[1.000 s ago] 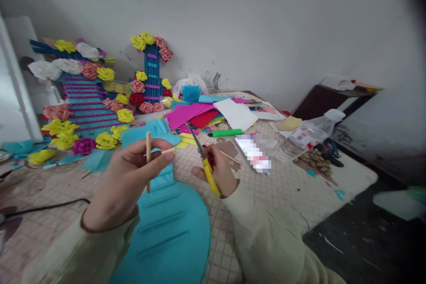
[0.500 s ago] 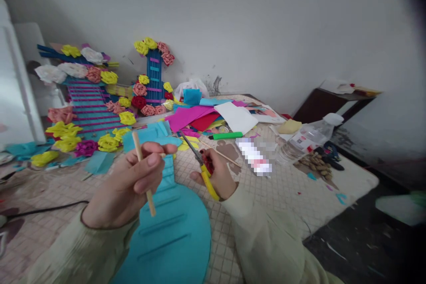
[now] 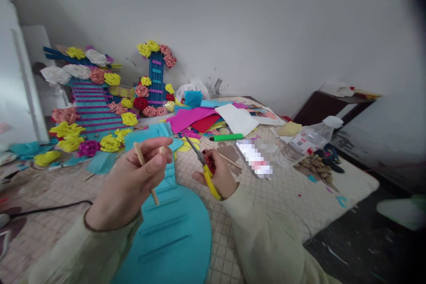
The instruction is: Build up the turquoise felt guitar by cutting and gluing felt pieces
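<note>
My left hand [image 3: 128, 186] is closed round a short wooden stick [image 3: 145, 173], which tilts with its top end to the left. A second thin stick end shows between its fingertips. My right hand [image 3: 218, 175] grips yellow-handled scissors [image 3: 203, 164] whose blades point up and to the left, toward the left hand. Both hands hover over a large turquoise guitar-shaped foam piece [image 3: 173, 235] lying on the tiled floor.
Paper-flower guitar models [image 3: 96, 97] lean on the wall at the left. Coloured paper sheets [image 3: 199, 117], a green marker [image 3: 228, 137], a plastic bottle [image 3: 309, 137] and a pile of nuts [image 3: 314, 164] lie ahead. A dark low table [image 3: 329, 102] stands at the right.
The stick in my left hand has tipped from upright to leaning left and sits lower in the fingers. The scissors hand has barely moved.
</note>
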A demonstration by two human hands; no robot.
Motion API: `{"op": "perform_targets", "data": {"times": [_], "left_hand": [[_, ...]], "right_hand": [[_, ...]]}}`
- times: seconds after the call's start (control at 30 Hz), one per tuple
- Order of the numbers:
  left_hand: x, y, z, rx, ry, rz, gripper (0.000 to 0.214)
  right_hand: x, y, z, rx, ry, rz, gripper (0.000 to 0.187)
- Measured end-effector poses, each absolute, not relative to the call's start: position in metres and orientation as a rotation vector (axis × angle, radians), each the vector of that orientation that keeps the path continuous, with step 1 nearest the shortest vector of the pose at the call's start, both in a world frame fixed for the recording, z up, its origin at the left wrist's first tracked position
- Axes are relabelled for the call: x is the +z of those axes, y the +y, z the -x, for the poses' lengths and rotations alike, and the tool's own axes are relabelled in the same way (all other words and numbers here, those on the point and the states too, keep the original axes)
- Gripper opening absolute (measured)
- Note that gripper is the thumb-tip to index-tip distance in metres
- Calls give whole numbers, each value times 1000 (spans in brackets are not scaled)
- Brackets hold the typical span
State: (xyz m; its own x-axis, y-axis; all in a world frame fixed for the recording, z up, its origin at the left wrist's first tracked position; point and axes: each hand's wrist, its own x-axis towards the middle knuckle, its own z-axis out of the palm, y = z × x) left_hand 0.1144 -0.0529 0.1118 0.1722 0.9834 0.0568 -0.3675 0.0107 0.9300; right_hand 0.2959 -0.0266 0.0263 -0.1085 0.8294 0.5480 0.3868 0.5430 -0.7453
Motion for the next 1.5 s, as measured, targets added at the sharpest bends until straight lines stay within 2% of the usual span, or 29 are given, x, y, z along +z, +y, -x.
{"op": "perform_targets", "data": {"times": [0.27,0.73,1.5], "left_hand": [[112,-54,-117,1377,1350,-1434,22],[102,-55,-118,1369,1427,-1726,14],[106,-55,-121,1417,1413,-1725,7]], "right_hand": [[30,-32,-296,582,-1826,938,35],[28,-31,-294,517,-1840,978,42],[29,-30,-297,599,-1827,1064,40]]}}
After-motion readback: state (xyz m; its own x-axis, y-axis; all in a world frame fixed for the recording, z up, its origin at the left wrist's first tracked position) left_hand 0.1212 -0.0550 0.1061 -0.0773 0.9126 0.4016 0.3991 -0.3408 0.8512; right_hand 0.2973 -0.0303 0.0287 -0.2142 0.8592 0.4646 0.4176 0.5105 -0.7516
